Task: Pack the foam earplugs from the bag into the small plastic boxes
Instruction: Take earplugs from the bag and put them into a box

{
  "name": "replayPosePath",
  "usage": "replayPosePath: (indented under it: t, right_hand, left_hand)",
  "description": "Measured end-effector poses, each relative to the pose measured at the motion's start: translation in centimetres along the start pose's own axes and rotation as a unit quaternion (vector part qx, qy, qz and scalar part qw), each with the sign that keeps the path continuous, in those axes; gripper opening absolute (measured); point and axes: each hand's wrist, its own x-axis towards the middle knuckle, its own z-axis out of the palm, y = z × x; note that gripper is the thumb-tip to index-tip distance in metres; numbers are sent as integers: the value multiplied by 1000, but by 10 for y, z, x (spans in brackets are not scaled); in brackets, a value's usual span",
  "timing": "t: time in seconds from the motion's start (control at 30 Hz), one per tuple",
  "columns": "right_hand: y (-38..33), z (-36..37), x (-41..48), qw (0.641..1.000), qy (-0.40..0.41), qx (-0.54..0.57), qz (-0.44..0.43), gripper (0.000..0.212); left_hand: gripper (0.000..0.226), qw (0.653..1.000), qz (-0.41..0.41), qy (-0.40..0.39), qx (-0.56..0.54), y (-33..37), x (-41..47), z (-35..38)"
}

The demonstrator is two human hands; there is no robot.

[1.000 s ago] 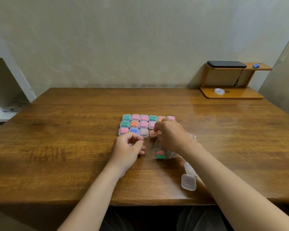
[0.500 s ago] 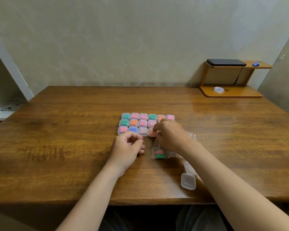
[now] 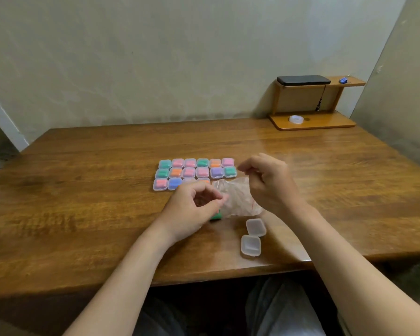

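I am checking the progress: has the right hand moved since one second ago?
Yes. The right hand covered the right end of the grid of filled boxes; now it is to the right of that grid, at the bag.

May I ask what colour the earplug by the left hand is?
The earplug is green, in the head view.

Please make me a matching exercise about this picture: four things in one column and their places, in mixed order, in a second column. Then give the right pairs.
Things
1. black device
2. tape roll
3. empty clear box
4. bag

Places
A. between the left hand and the right hand
B. on the lower board of the wooden stand
C. on top of the wooden stand
D. near the front edge of the table

Pairs: 1-C, 2-B, 3-D, 4-A
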Motion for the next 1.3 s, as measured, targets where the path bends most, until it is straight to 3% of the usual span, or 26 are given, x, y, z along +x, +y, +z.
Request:
replayPosePath:
  t: [0.23,0.37,0.67,1.07,1.2,1.3]
  right_hand:
    - [14,-25,-34,996,33,50,67,29]
    - [18,-28,-49,992,45,77,93,30]
    - [25,-27,-64,988,56,98,107,29]
    - [32,-32,-73,984,21,131,116,28]
    - [31,-37,-73,964,-15,220,149,25]
    - [25,-44,-71,929,-32,326,170,25]
  left_hand:
    - [4,981,53,-92,162,21,4,43]
    - [19,959,54,-88,264,28,3,60]
    - [29,929,56,-86,356,39,3,78]
    - [18,958,34,-68,275,40,9,78]
    - [16,983,27,-21,179,47,12,74]
    - [13,994,16,-2,112,50,13,71]
